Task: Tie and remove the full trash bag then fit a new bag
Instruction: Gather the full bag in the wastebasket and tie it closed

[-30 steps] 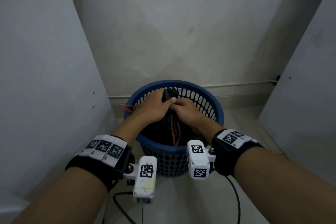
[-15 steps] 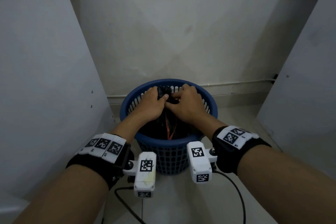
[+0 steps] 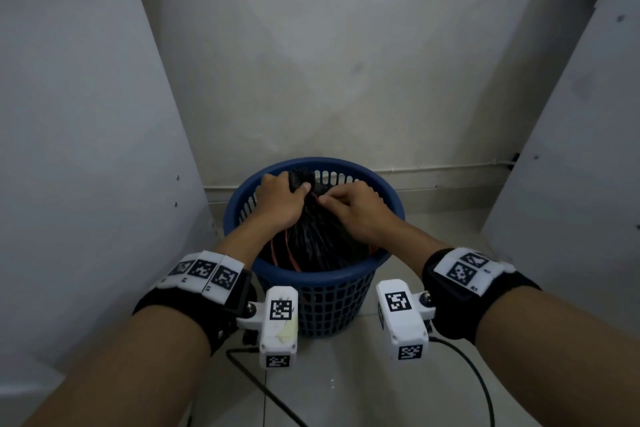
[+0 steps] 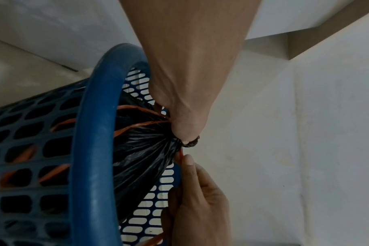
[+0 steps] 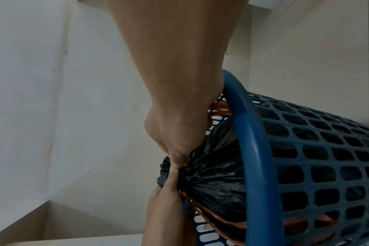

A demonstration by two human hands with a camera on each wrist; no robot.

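A blue perforated basket point(image 3: 313, 274) stands on the floor and holds a black trash bag point(image 3: 318, 236) with orange drawstrings point(image 3: 289, 255). My left hand point(image 3: 294, 185) grips the bag's gathered neck over the far side of the basket. Just to its right, my right hand point(image 3: 325, 200) pinches an orange drawstring beside the neck. In the left wrist view my left hand point(image 4: 185, 131) squeezes the twisted bag point(image 4: 141, 149), and my right hand's fingertips point(image 4: 189, 159) hold the orange drawstring point(image 4: 180, 155). In the right wrist view the bag point(image 5: 211, 174) bulges above the basket rim point(image 5: 257, 166).
White panels close in on the left point(image 3: 86, 149) and right point(image 3: 571, 149), with a back wall point(image 3: 329, 62) right behind the basket. A thin pipe point(image 3: 450, 168) runs along the wall's base. Black cables point(image 3: 263, 392) trail over the tiled floor near me.
My right hand has come off the bag's neck, shifted slightly right and now pinches the orange drawstring. My left hand keeps its hold on the neck.
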